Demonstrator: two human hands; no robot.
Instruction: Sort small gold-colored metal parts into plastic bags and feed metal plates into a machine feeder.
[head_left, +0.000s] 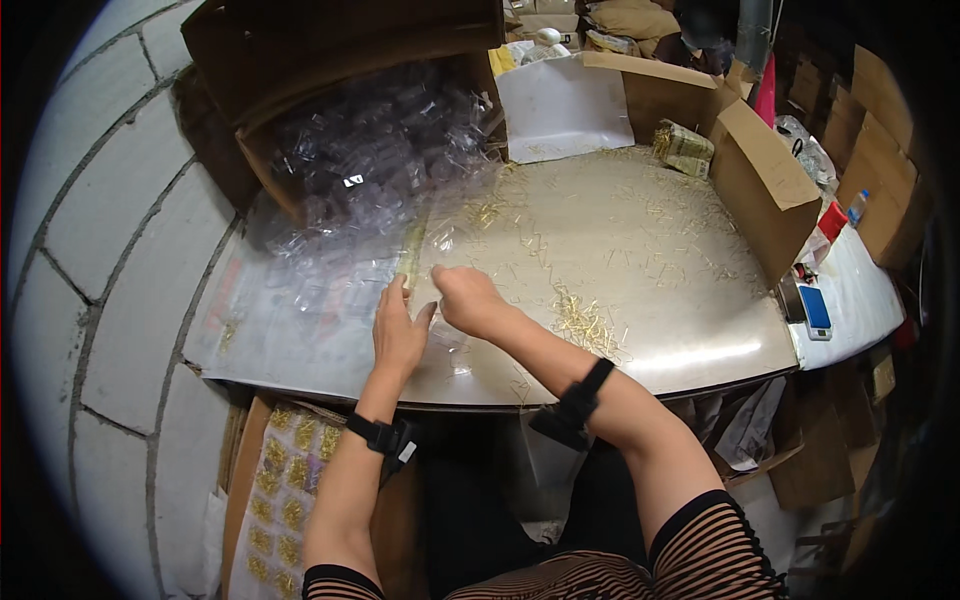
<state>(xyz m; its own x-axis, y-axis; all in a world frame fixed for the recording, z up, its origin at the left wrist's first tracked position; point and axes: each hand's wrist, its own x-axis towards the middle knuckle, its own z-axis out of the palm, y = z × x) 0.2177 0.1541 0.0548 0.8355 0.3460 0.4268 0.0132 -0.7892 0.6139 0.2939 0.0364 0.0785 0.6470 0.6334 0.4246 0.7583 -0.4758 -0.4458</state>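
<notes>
The left hand (400, 335) is half-open; the right hand (467, 298) curls, any hold hidden. Clear plastic (446, 238) lies at their twelve o'clock; a sweeping right forearm (545, 350) could scatter gold pieces (585, 318) at three.

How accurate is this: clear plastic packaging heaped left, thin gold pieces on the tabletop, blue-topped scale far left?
One slip: the head view shows the blue-topped scale far right. Clear plastic packaging heaped left and thin gold pieces on the tabletop are correct.

workshop — cardboard boxes (768, 215), digital scale (815, 308)
</notes>
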